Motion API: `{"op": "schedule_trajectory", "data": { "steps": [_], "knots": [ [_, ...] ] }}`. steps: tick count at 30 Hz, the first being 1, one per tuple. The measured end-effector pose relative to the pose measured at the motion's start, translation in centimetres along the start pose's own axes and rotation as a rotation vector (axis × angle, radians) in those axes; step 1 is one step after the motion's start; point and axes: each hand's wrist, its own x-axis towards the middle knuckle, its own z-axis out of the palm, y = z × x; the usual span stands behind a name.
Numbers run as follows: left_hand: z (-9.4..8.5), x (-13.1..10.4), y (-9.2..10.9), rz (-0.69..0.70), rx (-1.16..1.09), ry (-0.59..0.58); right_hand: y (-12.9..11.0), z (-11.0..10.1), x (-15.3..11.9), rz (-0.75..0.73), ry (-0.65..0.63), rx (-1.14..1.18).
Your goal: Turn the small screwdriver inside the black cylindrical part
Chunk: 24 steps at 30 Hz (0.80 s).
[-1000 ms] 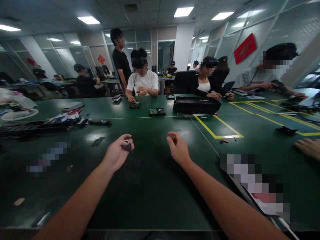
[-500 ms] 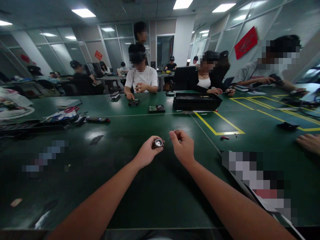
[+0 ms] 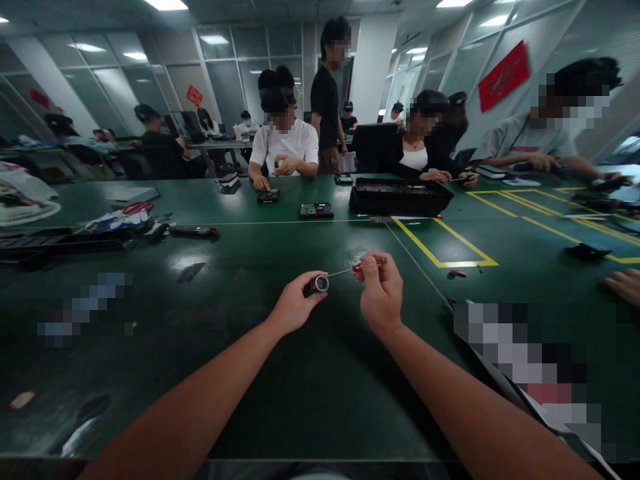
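On my feed the left hand (image 3: 296, 303) grips a small cylinder (image 3: 321, 284); the right hand (image 3: 383, 293) pinches a red-handled screwdriver (image 3: 357, 268), shaft pointing left at it, contact unclear

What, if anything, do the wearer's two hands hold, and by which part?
The left hand grips a dark cylindrical piece by its side; the right hand holds a thin-shafted tool by its reddish handle.

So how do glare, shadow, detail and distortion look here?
Head view: pale glare patches on the glossy green tabletop; head view: dark shadow beside the bare right arm; head view: interior of the dark, silver-rimmed cylinder too small to read, wide-angle stretching at the edges.
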Motion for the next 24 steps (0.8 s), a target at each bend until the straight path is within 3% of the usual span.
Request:
{"op": "schedule_trajectory", "data": {
  "steps": [4,12,20,24],
  "knots": [
    [0.0,0.0,0.0,0.003,0.002,0.001,0.1,-0.2,-0.2,0.024,-0.103,-0.159],
    [-0.3,-0.2,0.4,0.044,0.101,0.072,-1.1,-0.6,0.3,-0.069,-0.161,-0.398],
    [-0.8,0.0,0.8,0.104,0.221,0.094,-1.7,-0.5,0.4,-0.07,-0.363,-0.386],
    [-0.7,-0.1,0.8,0.084,0.235,0.102,-1.7,-0.6,0.3,-0.023,-0.363,-0.411]
  ]
}}
